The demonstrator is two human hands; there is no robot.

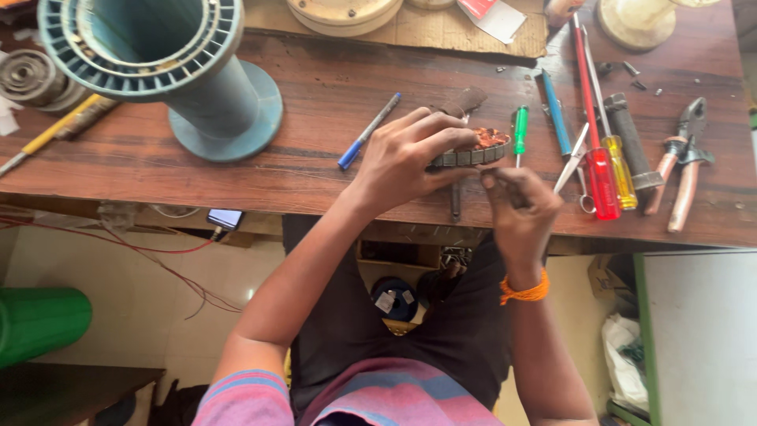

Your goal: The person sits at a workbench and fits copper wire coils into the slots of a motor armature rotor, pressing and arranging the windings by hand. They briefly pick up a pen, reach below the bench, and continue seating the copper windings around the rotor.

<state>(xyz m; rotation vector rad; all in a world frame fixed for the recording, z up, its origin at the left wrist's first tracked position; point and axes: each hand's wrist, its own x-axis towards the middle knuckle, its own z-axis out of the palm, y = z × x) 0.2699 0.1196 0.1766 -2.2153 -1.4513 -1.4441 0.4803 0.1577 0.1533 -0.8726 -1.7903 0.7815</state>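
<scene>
My left hand (414, 154) grips a round metal motor core (473, 155) with copper windings (490, 136) showing on top, held at the front edge of the wooden workbench (315, 102). My right hand (520, 209), with an orange thread on its wrist, is closed just below the core's rim, its fingertips pinched against the core; what they pinch is too small to tell. A dark tool handle (456, 207) pokes down between the two hands.
On the bench lie a blue pen (369, 131), a green screwdriver (520, 130), red and yellow screwdrivers (603, 170), scissors (576, 158), pliers (682, 166) and a large teal spool (169, 71). A phone (225, 218) and red wires hang below; a green cylinder (39, 319) stands left.
</scene>
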